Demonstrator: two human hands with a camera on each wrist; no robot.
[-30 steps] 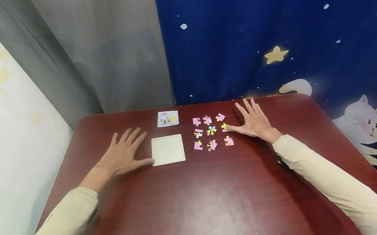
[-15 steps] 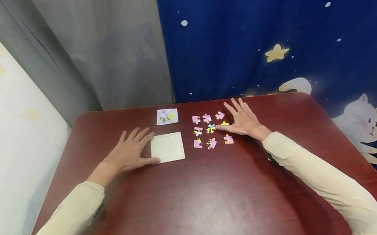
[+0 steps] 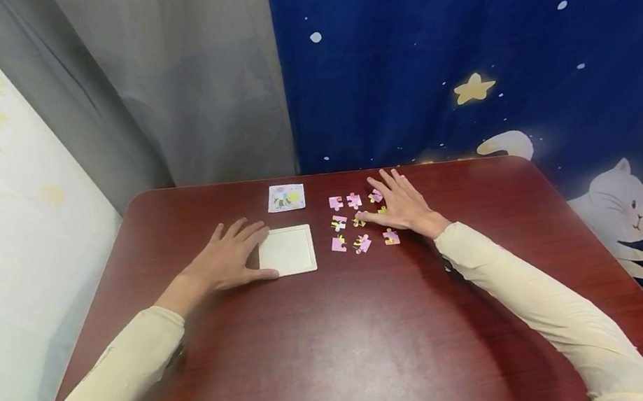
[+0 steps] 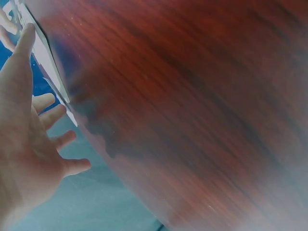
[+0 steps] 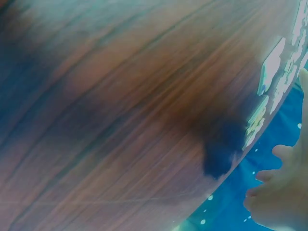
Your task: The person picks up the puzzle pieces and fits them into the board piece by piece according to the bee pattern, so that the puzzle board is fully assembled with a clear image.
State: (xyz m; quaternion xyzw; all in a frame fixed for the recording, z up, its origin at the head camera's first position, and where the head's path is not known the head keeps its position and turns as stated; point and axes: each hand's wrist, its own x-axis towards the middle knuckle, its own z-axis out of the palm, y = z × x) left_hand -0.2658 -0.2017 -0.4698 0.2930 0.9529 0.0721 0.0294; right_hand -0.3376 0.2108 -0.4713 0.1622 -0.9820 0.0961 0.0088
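My left hand (image 3: pixel 228 259) spreads its fingers at the left side of a square cream puzzle tray (image 3: pixel 285 252), thumb and index tip overlapping its edge. In the left wrist view the thumb reaches along the tray (image 4: pixel 47 57). My right hand (image 3: pixel 402 207), fingers extended, hovers over the right column of pink and yellow jigsaw pieces (image 3: pixel 338 244), partly covering some. Its thumb points at the middle piece (image 3: pixel 358 220), overlapping it in the head view. Low at the right of the right wrist view, the right hand (image 5: pixel 284 187) shows beside several pieces (image 5: pixel 272 67).
A picture card (image 3: pixel 285 197) with a bee on it lies behind the tray. The dark red table (image 3: pixel 322 356) ends at a back edge near a grey curtain (image 3: pixel 199 79) and a blue star-patterned curtain (image 3: pixel 374 57).
My right hand has moved left, from beside the pieces to over their right column. My left hand has shifted right, so that its thumb and index tip now overlap the tray's left edge.
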